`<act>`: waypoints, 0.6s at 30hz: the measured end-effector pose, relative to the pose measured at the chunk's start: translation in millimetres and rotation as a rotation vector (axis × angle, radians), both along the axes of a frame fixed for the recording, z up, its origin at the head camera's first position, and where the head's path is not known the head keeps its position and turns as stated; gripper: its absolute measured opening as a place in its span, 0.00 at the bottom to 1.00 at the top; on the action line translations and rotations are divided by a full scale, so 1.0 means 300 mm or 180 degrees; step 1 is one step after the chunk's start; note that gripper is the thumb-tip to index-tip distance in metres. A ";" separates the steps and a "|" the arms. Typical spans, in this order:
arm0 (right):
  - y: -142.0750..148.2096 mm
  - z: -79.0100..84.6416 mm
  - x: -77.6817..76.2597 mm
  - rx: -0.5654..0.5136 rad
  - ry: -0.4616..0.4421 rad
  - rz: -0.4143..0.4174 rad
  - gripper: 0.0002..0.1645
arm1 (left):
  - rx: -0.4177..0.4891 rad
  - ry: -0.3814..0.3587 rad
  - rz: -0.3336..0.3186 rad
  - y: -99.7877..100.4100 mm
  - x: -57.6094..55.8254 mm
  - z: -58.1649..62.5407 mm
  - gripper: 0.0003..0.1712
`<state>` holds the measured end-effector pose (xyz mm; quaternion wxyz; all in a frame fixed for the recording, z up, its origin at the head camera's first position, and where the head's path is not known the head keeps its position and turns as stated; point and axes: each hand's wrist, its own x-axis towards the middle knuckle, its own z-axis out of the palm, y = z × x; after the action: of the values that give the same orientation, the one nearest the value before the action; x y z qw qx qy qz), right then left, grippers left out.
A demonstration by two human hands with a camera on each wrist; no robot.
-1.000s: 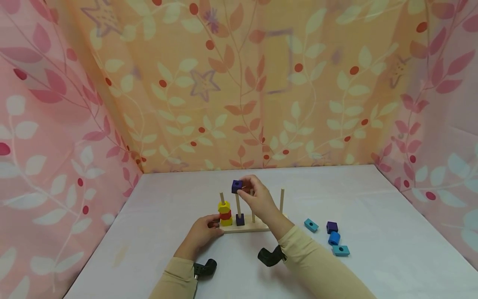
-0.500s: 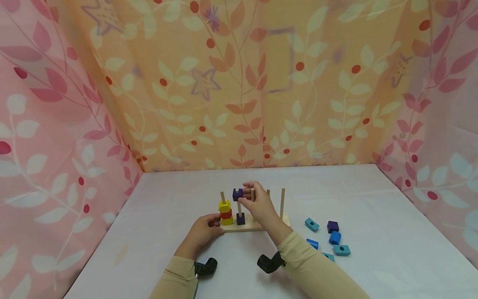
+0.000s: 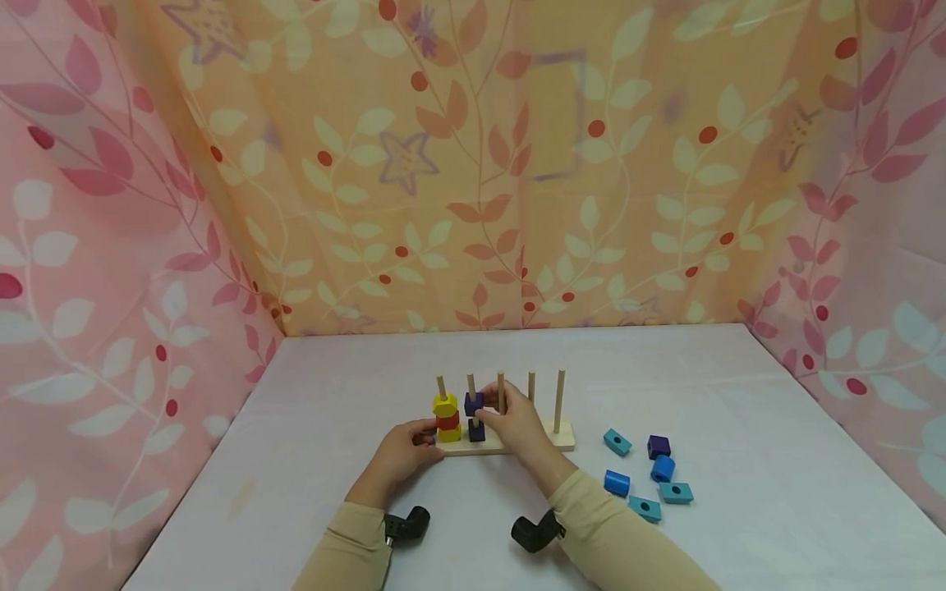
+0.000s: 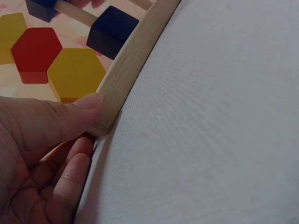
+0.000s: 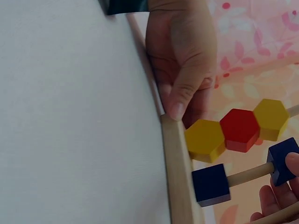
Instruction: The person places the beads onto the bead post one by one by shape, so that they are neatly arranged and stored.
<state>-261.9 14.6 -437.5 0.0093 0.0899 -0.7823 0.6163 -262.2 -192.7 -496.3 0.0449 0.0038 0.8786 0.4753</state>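
A wooden peg board [image 3: 565, 437] with upright pegs stands on the table. My left hand [image 3: 402, 454] grips its left end, the thumb [image 4: 88, 101] on the edge of the base. The leftmost peg carries a red hexagonal block [image 5: 239, 129] between two yellow hexagonal blocks [image 5: 204, 141]. On the second peg, one dark purple square block [image 3: 476, 432] sits at the bottom. My right hand [image 3: 523, 424] pinches another dark purple block [image 5: 283, 161], threaded on the same peg and apart from the lower one. The remaining pegs are bare.
To the right of the board lie a purple cube [image 3: 658, 446], blue rounded blocks [image 3: 617, 483] and teal rectangular blocks [image 3: 676, 493]. Patterned curtains [image 3: 473, 205] rise behind the table and at both sides. Each wrist wears a black camera mount [image 3: 535, 532].
My right hand has lowered the purple block from above the second peg's tip to partway down that peg. The left hand keeps its grip on the board.
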 end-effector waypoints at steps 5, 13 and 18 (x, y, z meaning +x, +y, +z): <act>0.005 -0.032 -0.007 0.0116 -0.0059 0.0056 0.15 | -0.0028 0.0005 -0.0004 -0.001 -0.004 -0.001 0.32; 0.007 -0.079 -0.014 0.0250 -0.0177 0.0068 0.15 | -0.0081 0.0019 -0.0009 0.000 -0.001 0.003 0.32; 0.001 -0.084 -0.015 0.0274 -0.0234 0.0054 0.15 | -0.0104 0.0050 -0.0019 -0.001 0.001 0.002 0.31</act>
<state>-266.3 14.9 -462.7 -0.0285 0.0742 -0.8071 0.5851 -262.0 -192.9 -495.8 0.0395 0.0094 0.8866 0.4607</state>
